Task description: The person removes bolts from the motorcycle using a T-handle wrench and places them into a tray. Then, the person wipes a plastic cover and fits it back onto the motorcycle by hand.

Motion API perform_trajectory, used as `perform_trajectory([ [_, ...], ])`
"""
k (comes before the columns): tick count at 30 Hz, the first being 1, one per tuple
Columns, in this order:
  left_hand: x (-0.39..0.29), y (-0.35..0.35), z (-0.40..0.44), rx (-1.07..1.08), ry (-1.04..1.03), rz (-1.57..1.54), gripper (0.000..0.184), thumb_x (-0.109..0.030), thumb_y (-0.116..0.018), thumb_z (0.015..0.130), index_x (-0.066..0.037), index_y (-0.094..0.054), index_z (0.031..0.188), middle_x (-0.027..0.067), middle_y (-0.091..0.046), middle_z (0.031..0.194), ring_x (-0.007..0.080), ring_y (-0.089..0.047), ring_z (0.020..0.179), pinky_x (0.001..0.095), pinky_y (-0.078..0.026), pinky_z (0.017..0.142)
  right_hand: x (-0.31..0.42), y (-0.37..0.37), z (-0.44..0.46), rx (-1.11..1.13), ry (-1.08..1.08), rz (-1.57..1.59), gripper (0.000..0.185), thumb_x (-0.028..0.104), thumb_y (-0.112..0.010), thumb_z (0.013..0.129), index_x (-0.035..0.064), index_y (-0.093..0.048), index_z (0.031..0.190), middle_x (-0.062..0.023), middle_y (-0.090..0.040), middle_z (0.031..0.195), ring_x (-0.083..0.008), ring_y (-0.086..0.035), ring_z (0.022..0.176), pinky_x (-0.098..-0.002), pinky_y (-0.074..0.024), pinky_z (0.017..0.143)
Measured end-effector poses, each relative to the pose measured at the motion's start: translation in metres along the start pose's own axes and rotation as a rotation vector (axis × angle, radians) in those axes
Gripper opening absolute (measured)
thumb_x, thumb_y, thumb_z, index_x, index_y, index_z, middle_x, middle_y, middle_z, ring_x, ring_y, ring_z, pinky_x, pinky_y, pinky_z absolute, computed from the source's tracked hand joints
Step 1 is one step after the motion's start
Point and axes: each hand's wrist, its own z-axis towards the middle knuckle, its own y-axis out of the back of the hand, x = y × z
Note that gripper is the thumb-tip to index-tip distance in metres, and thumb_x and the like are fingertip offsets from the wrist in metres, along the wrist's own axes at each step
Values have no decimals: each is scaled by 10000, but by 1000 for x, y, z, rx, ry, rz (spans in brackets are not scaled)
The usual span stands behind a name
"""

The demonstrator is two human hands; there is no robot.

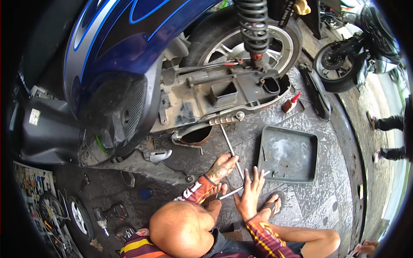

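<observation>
Right now the left hand (pixel 223 167) has fingers bent around the shaft of the T-wrench (pixel 227 140), while the right hand (pixel 248 191), at five o'clock from it, spreads its fingers wide over the crossbar. The shaft points to eleven, at the case's (pixel 180 103) edge. From the right hand, the tray (pixel 301 160) lies at two, the bottle (pixel 288 106) at one.

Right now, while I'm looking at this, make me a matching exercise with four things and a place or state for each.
Things:
1. T-shaped tool
2. Tray
3. Coil spring
4. Small bottle

Places or states:
A. Red-tipped
B. Beside the scooter's wheel
C. Holding small pieces
D. At the left hand

Pairs: 1-D, 2-C, 3-B, 4-A.
</observation>
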Motion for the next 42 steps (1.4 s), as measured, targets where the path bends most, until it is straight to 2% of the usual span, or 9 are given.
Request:
perform_trajectory([
  [4,6,3,1,-48,1,-45,212,-284,-541,962,-80,-550,908,-102,-353,575,-3,-280,426,177,-185,363,-38,-60,16,38,-351,412,376,304,-516,948,-4,-575,1154,-190,-661,957,-311,-659,843,-399,-538,713],
  [7,-8,-1,-9,-45,-11,25,205,-274,-540,963,-86,-541,882,-96,-355,575,-2,-282,436,179,-192,372,-5,-46,13,110,-614,1454,659,548,-288,975,-10,-546,1211,-185,-675,979,-223,-670,720,-270,-509,500],
  [11,-13,1,-10,-29,52,19,216,-283,-540,963,-74,-588,939,-106,-339,565,-3,-274,445,181,-198,386,-40,-72,-24,-102,-362,661,356,241,-508,964,-58,-563,1148,-167,-669,895,-184,-659,742,-285,-499,622],
  [19,5,5,2,-51,-13,30,228,-328,-546,953,-104,-582,928,-118,-345,564,-3,-276,412,178,-199,372,-32,-61,-5,-97,-835,1280,552,440,-387,983,-7,-553,705,-80,-496,480,-181,-418,312,-301,-348,324],
  [22,0,6,-4,-66,11,15,212,-311,-560,948,-140,-515,831,-117,-345,569,-9,-286,413,172,-198,363,-54,-69,-24,-150,-607,596,442,338,-405,996,-55,-596,927,-188,-624,848,-268,-619,822,-400,-503,762],
  [26,-12,-2,-5,-24,12,34,199,-306,-567,945,-147,-507,842,-117,-337,562,-11,-282,411,173,-190,355,-24,-25,-23,-317,-273,202,922,40,-688,689,27,-187,1463,-227,-57,1534,-418,-48,1415,-484,-74,1145],
  [31,-8,0,1,-45,26,35,202,-301,-551,954,-134,-501,851,-113,-328,560,-6,-271,403,177,-189,354,-4,-39,-1,-429,-251,232,653,120,-598,862,11,-278,1421,-297,-282,1447,-416,-317,1336,-453,-316,1057],
  [35,-3,4,-3,-51,-17,10,199,-295,-533,966,-119,-514,876,-97,-332,557,4,-289,406,188,-198,354,-17,-57,-16,132,-584,885,624,449,-317,1001,-69,-653,916,-187,-668,718,-278,-586,558,-398,-458,582],
  [42,7,6,-16,30,145,47,239,-317,-528,967,-89,-566,904,-97,-315,572,11,-264,444,190,-188,399,-11,-40,-16,244,-578,842,502,375,-376,996,-74,-566,1116,-187,-664,871,-272,-613,727,-369,-483,716],
])
